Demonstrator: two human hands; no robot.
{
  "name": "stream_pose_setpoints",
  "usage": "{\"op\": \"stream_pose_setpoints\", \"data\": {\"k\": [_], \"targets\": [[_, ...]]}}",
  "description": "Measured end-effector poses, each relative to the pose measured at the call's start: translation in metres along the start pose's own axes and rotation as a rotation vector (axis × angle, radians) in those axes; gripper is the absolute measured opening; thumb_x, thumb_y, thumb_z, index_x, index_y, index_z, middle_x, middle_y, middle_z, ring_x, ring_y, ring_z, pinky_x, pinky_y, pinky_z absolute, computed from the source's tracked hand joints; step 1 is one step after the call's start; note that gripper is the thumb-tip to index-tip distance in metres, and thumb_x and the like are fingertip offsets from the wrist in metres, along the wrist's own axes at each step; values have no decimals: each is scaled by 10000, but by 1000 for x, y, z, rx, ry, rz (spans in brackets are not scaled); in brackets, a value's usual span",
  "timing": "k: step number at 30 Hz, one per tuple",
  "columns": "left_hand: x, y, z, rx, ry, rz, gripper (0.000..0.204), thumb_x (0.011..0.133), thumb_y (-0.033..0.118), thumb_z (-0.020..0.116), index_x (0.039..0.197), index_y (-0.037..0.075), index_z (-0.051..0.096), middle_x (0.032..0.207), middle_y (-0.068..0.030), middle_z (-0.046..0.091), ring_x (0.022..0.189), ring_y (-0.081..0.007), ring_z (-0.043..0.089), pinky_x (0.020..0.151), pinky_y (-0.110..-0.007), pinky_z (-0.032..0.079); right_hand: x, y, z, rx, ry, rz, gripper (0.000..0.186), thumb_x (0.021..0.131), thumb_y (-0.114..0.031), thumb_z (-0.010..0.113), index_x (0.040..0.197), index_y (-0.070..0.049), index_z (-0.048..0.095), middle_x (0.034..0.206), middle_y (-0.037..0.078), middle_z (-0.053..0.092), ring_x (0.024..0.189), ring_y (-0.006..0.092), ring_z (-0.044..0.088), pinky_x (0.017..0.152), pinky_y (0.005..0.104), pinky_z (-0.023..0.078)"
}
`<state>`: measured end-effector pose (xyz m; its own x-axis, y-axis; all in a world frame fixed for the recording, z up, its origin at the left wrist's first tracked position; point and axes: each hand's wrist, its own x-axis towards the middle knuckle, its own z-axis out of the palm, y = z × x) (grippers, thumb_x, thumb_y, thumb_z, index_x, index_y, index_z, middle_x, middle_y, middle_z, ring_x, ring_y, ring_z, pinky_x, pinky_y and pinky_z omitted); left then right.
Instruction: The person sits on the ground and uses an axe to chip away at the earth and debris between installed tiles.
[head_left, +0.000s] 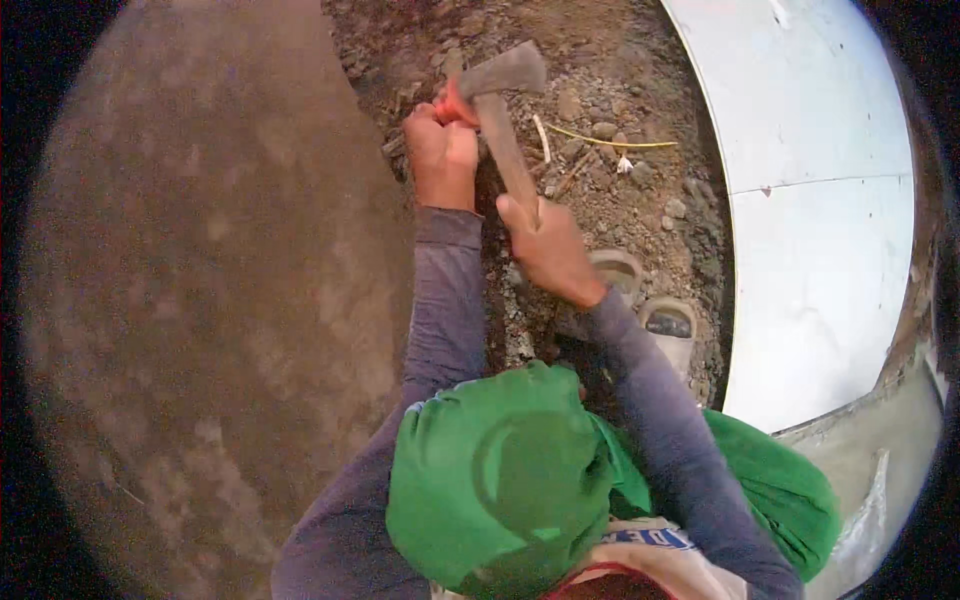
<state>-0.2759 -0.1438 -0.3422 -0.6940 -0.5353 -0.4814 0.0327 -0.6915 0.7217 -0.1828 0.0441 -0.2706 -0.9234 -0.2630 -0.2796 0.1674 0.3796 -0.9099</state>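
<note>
The hammer [503, 110] hangs over rubble-strewn dirt [620, 90], its head beside an orange tool [452, 100]. The right hand [545, 245] is wrapped tight around the wooden handle. The left hand [440, 150] is fisted around the orange tool, next to a brown wall [200, 280].
</note>
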Motion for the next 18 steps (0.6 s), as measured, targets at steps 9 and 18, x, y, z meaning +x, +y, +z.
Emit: {"op": "stream_pose_setpoints", "data": {"k": [9,18], "targets": [[2,21,20,-205,156,-30,151,931,45,408,969,-4,546,1106,-149,589,1067,-284,581,1004,-490,489,40,17,-48,814,158,-369,447,1011,-463,510,952,-46,660,661,90,623,629,192,621,644,378,522],[-2,43,12,-174,103,-33,136,1030,109,381,906,64,416,1051,-125,510,1055,-271,562,1028,-503,473,38,-61,-122,434,128,119,411,997,-444,545,910,-53,634,613,55,569,538,159,544,470,318,399]]}}
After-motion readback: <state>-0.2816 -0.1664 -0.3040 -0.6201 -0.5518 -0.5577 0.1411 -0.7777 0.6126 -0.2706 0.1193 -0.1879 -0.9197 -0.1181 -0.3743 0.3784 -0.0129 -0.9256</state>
